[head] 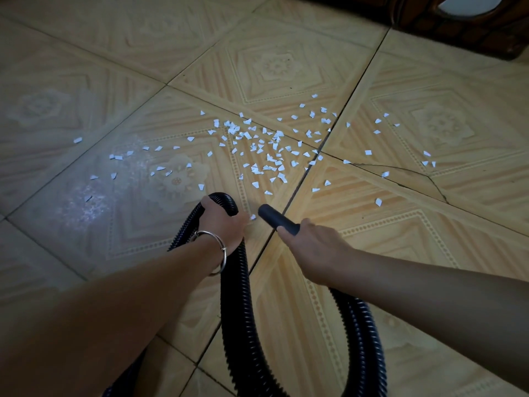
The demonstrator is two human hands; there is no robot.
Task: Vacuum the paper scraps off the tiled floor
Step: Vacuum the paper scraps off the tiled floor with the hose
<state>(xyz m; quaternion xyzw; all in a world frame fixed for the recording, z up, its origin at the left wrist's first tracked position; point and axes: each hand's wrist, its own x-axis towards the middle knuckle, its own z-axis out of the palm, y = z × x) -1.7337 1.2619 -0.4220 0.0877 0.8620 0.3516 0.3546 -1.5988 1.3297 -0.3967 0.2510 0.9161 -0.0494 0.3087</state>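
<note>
Paper scraps [276, 136] lie scattered on the tiled floor [400, 253] ahead of both hands, in a loose band running left to right, thickest straight beyond the nozzle [274, 217]. Right hand [312, 247] is curled round the nozzle tube, its long axis pointing forward and a little left, mouth near the closest scraps; one scrap sits just beside the mouth. Left hand [223, 224], bracelet [220, 247] at the wrist, grips a loop of the ribbed hose [237, 296]. Right hand is nearer the heap. Open floor on every side; dark furniture [458, 27] stands well apart at far right.
</note>
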